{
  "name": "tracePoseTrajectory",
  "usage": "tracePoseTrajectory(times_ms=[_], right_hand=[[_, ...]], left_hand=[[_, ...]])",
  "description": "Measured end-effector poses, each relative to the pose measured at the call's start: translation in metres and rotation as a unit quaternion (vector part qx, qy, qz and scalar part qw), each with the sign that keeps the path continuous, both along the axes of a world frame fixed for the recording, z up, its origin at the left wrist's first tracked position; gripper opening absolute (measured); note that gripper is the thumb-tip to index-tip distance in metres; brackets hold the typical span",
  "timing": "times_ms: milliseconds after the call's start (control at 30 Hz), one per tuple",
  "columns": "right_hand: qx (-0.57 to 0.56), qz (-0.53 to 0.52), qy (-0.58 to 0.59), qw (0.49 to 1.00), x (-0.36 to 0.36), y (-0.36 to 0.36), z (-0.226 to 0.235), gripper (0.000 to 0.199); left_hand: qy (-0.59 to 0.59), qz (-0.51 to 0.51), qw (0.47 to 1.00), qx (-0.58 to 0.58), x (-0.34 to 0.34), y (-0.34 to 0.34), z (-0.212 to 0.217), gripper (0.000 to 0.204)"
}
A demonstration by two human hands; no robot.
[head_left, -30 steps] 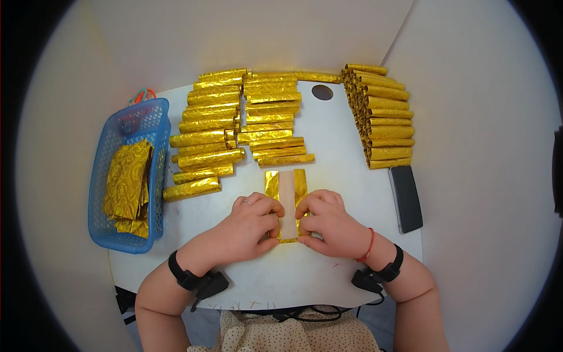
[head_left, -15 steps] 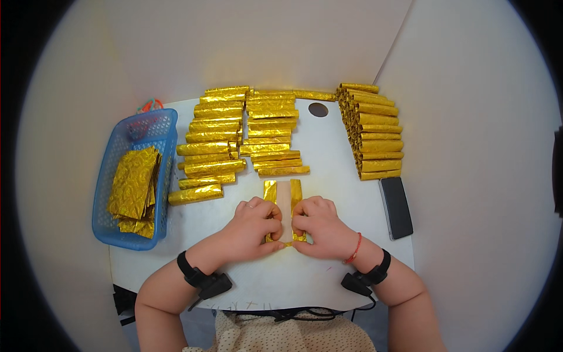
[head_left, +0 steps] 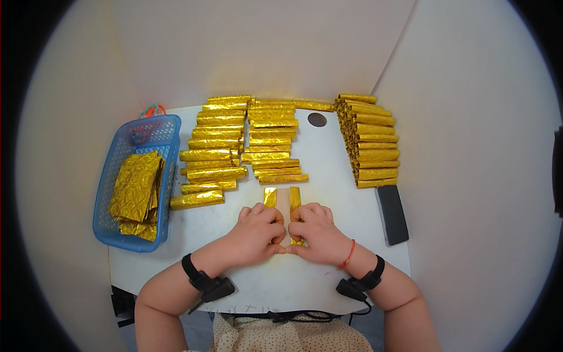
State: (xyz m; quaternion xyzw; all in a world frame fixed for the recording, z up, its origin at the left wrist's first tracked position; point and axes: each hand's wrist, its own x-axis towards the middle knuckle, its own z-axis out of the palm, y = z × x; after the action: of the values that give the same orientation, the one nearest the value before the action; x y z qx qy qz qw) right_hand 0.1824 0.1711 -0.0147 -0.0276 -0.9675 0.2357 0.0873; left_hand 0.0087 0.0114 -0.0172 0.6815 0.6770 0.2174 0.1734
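Note:
A gold foil paper sheet (head_left: 284, 202) lies on the white table in front of me, its two long sides folded in over a pale brown middle strip. My left hand (head_left: 253, 236) is closed on its near left part, fingers curled and thumb at the near edge. Mirroring it, my right hand (head_left: 317, 236) is closed on the near right part. Both thumbtips meet at the sheet's near end, which they mostly hide. Rolled gold paper tubes (head_left: 214, 144) lie in a column beyond my left hand, with flatter folded gold pieces (head_left: 272, 141) beside them.
At left stands a blue plastic basket (head_left: 101, 220) with a stack of gold sheets (head_left: 135, 188). A pile of gold tubes (head_left: 375, 144) lies at the far right, with a dark phone (head_left: 392, 215) nearer me. The tabletop has a round hole (head_left: 317, 119). Pale walls enclose the table.
The view has tilted slightly, so the table contents sit a little lower. My thumbs have come together at the near end of the sheet; both hands keep their grip.

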Motion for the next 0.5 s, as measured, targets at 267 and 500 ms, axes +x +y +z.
tracePoseTrajectory(times_ms=[267,500], right_hand=[[-0.062,0.053,-0.056,0.995,0.002,0.023,-0.003,0.031],[-0.017,0.060,-0.034,0.997,0.003,0.022,-0.002,0.035]], left_hand=[[-0.017,-0.061,0.998,-0.011,-0.018,-0.001,-0.002,0.038],[0.005,-0.083,0.997,0.002,-0.024,0.001,-0.002,0.044]])
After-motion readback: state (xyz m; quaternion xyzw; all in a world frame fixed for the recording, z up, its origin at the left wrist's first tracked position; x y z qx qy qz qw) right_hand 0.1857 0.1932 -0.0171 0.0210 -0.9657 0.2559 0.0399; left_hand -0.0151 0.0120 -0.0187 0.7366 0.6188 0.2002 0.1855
